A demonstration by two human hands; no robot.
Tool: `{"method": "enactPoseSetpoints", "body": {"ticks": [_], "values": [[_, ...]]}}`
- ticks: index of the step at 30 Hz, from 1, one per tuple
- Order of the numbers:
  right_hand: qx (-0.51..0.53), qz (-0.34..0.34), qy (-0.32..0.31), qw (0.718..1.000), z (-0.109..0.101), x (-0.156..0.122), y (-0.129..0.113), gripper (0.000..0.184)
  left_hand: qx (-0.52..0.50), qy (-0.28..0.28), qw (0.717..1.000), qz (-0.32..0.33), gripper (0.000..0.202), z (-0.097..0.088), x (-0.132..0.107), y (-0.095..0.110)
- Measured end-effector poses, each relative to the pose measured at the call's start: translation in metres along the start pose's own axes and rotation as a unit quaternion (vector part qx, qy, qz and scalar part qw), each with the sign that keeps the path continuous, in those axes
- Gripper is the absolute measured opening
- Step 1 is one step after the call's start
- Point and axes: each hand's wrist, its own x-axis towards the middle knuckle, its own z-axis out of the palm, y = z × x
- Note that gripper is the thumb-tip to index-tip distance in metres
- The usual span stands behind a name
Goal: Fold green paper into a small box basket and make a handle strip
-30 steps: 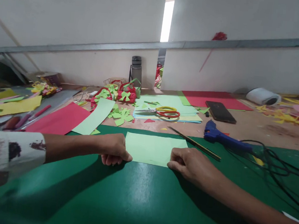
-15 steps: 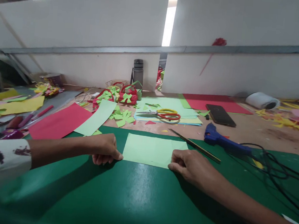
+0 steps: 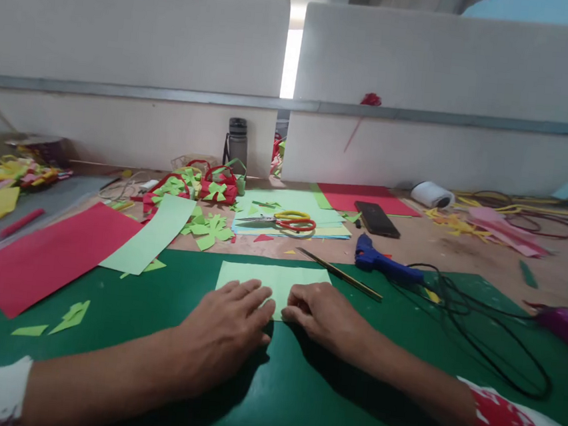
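Left hand [image 3: 225, 334] lies palm down over the left part of a pale green paper sheet [image 3: 280, 279], fingers loosely bent and not clasped round anything. Right hand [image 3: 324, 317] is curled, thumb and forefinger closed on the sheet's near edge. Sheet lies flat on the glossy green mat [image 3: 163, 315], directly ahead of the wearer.

Handling, by judgement: very light, fairly crisp, quick to crease; probably slides easily on the smooth mat. Best taken by edges or corners, flat fingers steadying the middle.

Beyond the sheet, toward the right: slim gold-coloured stick [image 3: 341, 273], then blue glue gun [image 3: 387, 263]. Left: red paper sheet [image 3: 58, 258], with a pale green strip [image 3: 150, 237] beside it.

Behind the mat: scissors [image 3: 283, 221] on a paper stack [image 3: 259, 202]. Left of these, a red paper basket [image 3: 218, 192] with upright handle and green cutouts at its front; cannot tell what is inside.

Farther back: dark grey drink bottle [image 3: 237, 145], upright and capped, contents unseen; dark box [image 3: 49, 150] at far left, inside hidden.
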Motion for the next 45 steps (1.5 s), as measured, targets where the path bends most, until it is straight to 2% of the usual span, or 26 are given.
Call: {"method": "enactPoseSetpoints", "body": {"ticks": [2, 6, 8, 10, 13, 16, 21, 24, 27, 31, 34, 39, 45], "values": [[-0.032, -0.022, -0.003, 0.999, -0.005, -0.005, 0.004, 0.02, 0.045, -0.038, 0.997, 0.058, 0.033, 0.011, 0.004, 0.003], [-0.113, -0.063, -0.012, 0.991, -0.006, -0.026, 0.016, 0.012, 0.095, -0.087, 0.989, 0.078, 0.034, 0.014, 0.006, -0.004], [-0.221, -0.15, 0.023, 0.964, 0.002, -0.036, 0.019, 0.011, 0.11, -0.082, 0.987, 0.079, 0.036, 0.014, 0.005, -0.007], [-0.32, -0.189, 0.083, 0.925, 0.013, -0.041, 0.021, 0.016, 0.119, -0.063, 0.987, 0.083, 0.037, 0.016, 0.005, -0.008], [-0.396, -0.198, 0.127, 0.888, 0.027, -0.039, 0.021, 0.014, 0.119, -0.038, 0.989, 0.08, 0.035, 0.019, 0.005, -0.011], [-0.425, -0.189, 0.142, 0.874, 0.031, -0.034, 0.021, 0.013, 0.126, -0.021, 0.989, 0.076, 0.032, 0.02, 0.005, -0.016], [-0.417, -0.201, 0.17, 0.87, 0.027, -0.031, 0.015, 0.014, 0.141, 0.0, 0.989, 0.05, 0.025, 0.021, 0.0, -0.029], [-0.394, -0.216, 0.181, 0.875, 0.028, -0.03, 0.003, 0.017, 0.141, 0.069, 0.987, 0.023, 0.024, 0.022, -0.004, -0.027], [-0.363, -0.233, 0.215, 0.876, 0.033, -0.03, -0.014, 0.018, 0.116, 0.122, 0.984, 0.052, 0.024, 0.021, -0.004, -0.019], [-0.304, -0.258, 0.212, 0.892, 0.035, -0.028, -0.029, 0.018, 0.102, 0.079, 0.988, 0.089, 0.017, 0.017, 0.002, -0.018], [-0.291, -0.24, 0.208, 0.903, 0.031, -0.026, -0.023, 0.018, 0.103, 0.047, 0.989, 0.099, 0.017, 0.016, 0.005, -0.023], [-0.374, -0.16, 0.208, 0.89, 0.031, -0.028, -0.006, 0.019, 0.09, 0.036, 0.989, 0.11, 0.016, 0.016, 0.005, -0.027], [-0.428, -0.16, 0.184, 0.87, 0.04, -0.028, -0.005, 0.016, 0.083, 0.064, 0.988, 0.114, 0.011, 0.021, 0.005, -0.028]]}}
